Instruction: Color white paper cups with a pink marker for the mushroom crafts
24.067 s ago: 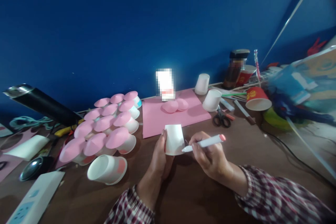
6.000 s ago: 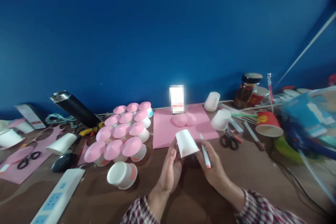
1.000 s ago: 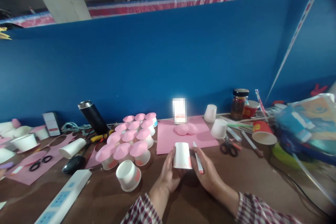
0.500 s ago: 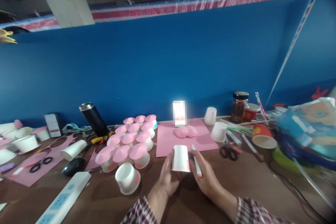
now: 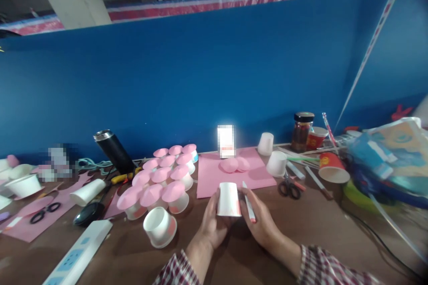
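My left hand (image 5: 212, 222) is wrapped around the side of a white paper cup (image 5: 228, 198), which has an orange-pink patch low on its right. My right hand (image 5: 259, 218) is closed on a slim white marker (image 5: 248, 203) with a red end, its tip pointing up and away. The right fingertips are close by the cup's right side; whether they touch it I cannot tell. Beyond the hands, pink paper discs (image 5: 229, 164) lie on a pink sheet (image 5: 207, 182). To the left stand several paper cups topped with pink paper cones (image 5: 173, 191), and a bare white cup (image 5: 159, 228).
On the right are upside-down white cups (image 5: 277, 163), black-handled scissors (image 5: 289, 189), another marker (image 5: 317, 181), a jar (image 5: 302, 132) and a red cup (image 5: 332, 167). At the left are a power strip (image 5: 80, 249), a computer mouse (image 5: 88, 213) and a black flask (image 5: 113, 151).
The view has shifted slightly, so things on the table appear a little further left. Both hands keep their hold on the cup and the marker.
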The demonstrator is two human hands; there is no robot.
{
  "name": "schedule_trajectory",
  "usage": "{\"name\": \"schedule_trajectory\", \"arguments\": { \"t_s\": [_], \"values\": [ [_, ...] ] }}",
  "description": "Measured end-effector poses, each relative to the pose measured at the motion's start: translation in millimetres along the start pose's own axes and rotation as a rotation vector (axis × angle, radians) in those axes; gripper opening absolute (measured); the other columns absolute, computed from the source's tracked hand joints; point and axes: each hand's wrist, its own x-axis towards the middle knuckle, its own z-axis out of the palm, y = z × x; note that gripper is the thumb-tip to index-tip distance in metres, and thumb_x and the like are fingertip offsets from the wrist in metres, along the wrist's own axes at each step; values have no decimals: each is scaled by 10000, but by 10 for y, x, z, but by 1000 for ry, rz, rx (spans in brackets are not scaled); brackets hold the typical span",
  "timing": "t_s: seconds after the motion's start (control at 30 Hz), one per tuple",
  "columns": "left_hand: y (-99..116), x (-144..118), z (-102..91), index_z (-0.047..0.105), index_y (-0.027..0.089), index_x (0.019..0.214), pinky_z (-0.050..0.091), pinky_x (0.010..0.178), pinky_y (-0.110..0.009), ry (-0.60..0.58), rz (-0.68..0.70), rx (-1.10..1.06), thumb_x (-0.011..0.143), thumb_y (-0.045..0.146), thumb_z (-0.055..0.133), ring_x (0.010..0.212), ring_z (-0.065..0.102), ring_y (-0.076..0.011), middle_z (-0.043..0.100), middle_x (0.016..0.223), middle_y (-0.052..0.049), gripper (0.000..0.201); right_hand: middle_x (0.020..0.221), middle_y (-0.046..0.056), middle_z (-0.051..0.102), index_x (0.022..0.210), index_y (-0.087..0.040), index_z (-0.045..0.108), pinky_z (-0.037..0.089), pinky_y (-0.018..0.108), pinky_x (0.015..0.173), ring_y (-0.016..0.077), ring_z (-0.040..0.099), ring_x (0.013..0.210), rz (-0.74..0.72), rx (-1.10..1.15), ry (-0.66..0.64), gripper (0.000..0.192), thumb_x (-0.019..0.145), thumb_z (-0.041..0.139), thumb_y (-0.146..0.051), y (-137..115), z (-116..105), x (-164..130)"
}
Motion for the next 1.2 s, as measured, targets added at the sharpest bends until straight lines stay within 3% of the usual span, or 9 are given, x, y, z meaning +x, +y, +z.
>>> {"name": "schedule_trajectory", "arguments": {
  "t_s": [0.33, 0.63, 0.9, 1.2],
  "values": [
    [-52, -23, -47, 670, 125, 998, 484, 586, -240, -31, 60, 55, 854, 431, 645, 655, 625, -143, 676, 741, -39, 339, 1090, 100, 712, 1197, -201, 585, 571, 297, 827, 225, 701, 969, -9, -1, 0, 302, 908, 513, -150, 32, -17, -23],
    [-75, -21, -69, 686, 149, 990, 490, 623, -246, -19, 153, 158, 730, 375, 776, 743, 646, -169, 713, 880, -63, 356, 1098, 98, 704, 1191, -206, 578, 563, 296, 840, 223, 695, 983, 3, -12, -5, 290, 914, 505, -159, 67, -9, -60],
    [-92, -31, -64, 707, 156, 959, 496, 640, -254, -14, 111, 113, 735, 441, 760, 734, 627, -163, 711, 852, -65, 367, 1070, 104, 712, 1157, -195, 589, 566, 293, 816, 227, 701, 960, 27, -13, -17, 266, 907, 501, -167, 40, -29, -43],
    [-75, -45, -89, 727, 154, 967, 512, 751, -321, 40, 148, 194, 645, 445, 820, 843, 662, -239, 731, 931, -96, 444, 1043, 110, 716, 1137, -187, 589, 572, 291, 806, 219, 702, 936, 21, 6, -33, 251, 905, 493, -179, -44, -61, -35]
  ]
}}
